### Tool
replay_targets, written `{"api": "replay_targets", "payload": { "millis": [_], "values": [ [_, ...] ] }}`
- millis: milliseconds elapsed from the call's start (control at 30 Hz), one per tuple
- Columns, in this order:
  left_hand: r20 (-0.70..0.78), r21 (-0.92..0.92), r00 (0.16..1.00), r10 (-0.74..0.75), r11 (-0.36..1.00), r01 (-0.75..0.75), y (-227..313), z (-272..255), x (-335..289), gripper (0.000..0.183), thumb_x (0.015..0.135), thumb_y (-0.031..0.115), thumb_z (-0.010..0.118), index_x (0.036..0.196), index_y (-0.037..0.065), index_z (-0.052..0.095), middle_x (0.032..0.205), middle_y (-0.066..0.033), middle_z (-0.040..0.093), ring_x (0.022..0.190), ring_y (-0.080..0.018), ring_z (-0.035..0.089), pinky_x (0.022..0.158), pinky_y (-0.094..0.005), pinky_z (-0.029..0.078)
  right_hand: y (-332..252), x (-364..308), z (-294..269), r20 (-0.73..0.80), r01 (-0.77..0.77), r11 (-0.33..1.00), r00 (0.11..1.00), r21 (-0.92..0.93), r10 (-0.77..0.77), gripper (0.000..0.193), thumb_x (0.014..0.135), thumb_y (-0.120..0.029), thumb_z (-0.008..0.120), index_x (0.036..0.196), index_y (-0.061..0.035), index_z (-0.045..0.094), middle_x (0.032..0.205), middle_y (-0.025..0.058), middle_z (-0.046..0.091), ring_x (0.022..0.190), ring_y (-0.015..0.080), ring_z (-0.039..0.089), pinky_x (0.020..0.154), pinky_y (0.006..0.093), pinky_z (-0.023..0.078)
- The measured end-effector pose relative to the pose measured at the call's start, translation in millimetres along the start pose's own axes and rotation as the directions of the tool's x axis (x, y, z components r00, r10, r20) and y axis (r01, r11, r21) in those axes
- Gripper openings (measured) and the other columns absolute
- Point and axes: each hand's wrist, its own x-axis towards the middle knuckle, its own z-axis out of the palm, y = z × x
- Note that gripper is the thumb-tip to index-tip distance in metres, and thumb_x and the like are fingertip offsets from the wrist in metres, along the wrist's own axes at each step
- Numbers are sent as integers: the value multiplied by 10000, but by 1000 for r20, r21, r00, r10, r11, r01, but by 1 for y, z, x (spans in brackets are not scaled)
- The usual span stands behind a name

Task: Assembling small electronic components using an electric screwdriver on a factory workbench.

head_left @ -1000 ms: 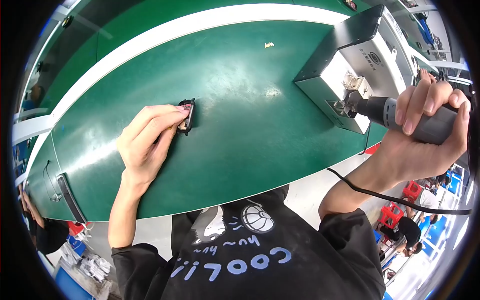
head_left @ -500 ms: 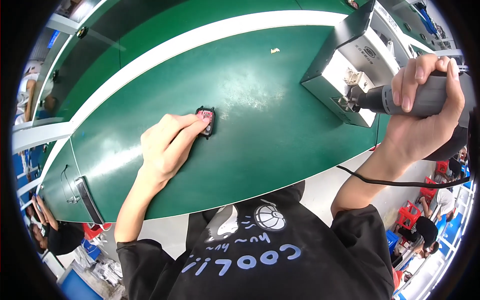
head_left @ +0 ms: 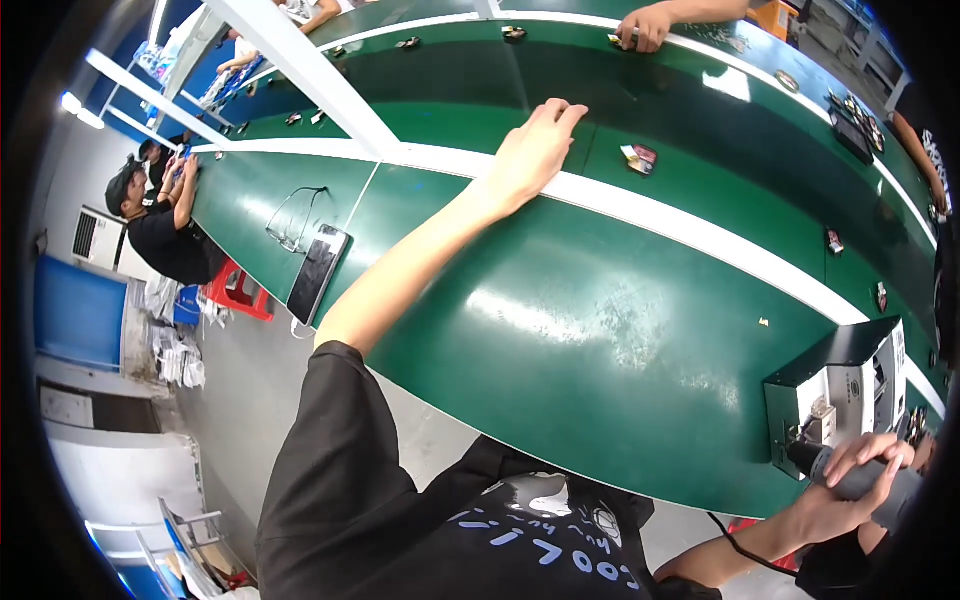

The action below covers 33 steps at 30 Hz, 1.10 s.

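Note:
My left hand (head_left: pixel 535 155) reaches over the white rail above the far green belt. Its fingers are stretched out and slightly bent, and nothing shows in them. To the right of its fingertips a small black device part with a red-and-pale inside (head_left: pixel 640 158) lies on the belt. My right hand (head_left: pixel 850 490) is wrapped round a grey power screwdriver (head_left: pixel 868 483) with a black nose and a cord. The nose points at the front of a metal screw feeder box (head_left: pixel 825 405); whether it touches is too small to tell.
A phone (head_left: pixel 318 272) and eyeglasses (head_left: pixel 290 228) lie left on the green table (head_left: pixel 450 370). The white rail (head_left: pixel 680 215) divides table from belt. More small parts (head_left: pixel 834 241) are spread along the belt. Another person's hand (head_left: pixel 645 28) handles a part across it.
The view has swung left. My left hand has gone from the small part on the table to above the belt, and that table spot now shows no part. My right hand keeps its grip on the screwdriver.

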Motion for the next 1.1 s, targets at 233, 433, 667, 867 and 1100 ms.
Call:
{"api": "replay_targets", "payload": {
  "millis": [233,433,667,867,1100],
  "values": [
    [190,361,976,-102,932,28,-71,-64,-40,373,903,197,644,1240,59,560,1186,-147,539,1130,-322,554,922,-415,505,-3,-4,-1,-40,10,998,999,60,-8,165,952,-160,524,988,-43,414,767,98,455,459,119,369,393,203,304],
    [660,5,678,-323,905,426,-109,-186,-84,263,912,212,655,1095,24,658,1054,-99,674,995,-198,625,849,-365,515,-21,-9,38,-180,61,990,980,-128,-84,218,956,-258,517,971,-47,464,689,97,542,382,142,402,358,256,340],
    [45,423,610,-791,568,706,-309,-274,-108,264,861,260,667,945,13,704,890,-160,714,844,-279,697,771,-403,550,-12,-2,61,-77,14,997,997,-74,-19,219,963,-277,516,959,-60,488,703,82,560,384,133,396,370,245,340],
    [-162,526,562,-811,411,745,-435,-218,-94,506,851,328,698,1197,-11,552,1133,-250,651,1102,-385,623,933,-451,512,-3,1,84,-62,13,987,998,-161,-24,220,964,-277,515,953,-58,496,702,82,573,388,134,412,361,245,341],
    [-299,370,741,-602,642,671,-481,-192,-89,315,828,196,730,1059,2,637,1041,-218,677,1041,-390,628,889,-460,508,-3,-6,116,-92,59,952,992,-302,-91,262,958,-296,511,893,-43,498,688,70,573,373,127,401,351,235,324]
  ]
}}
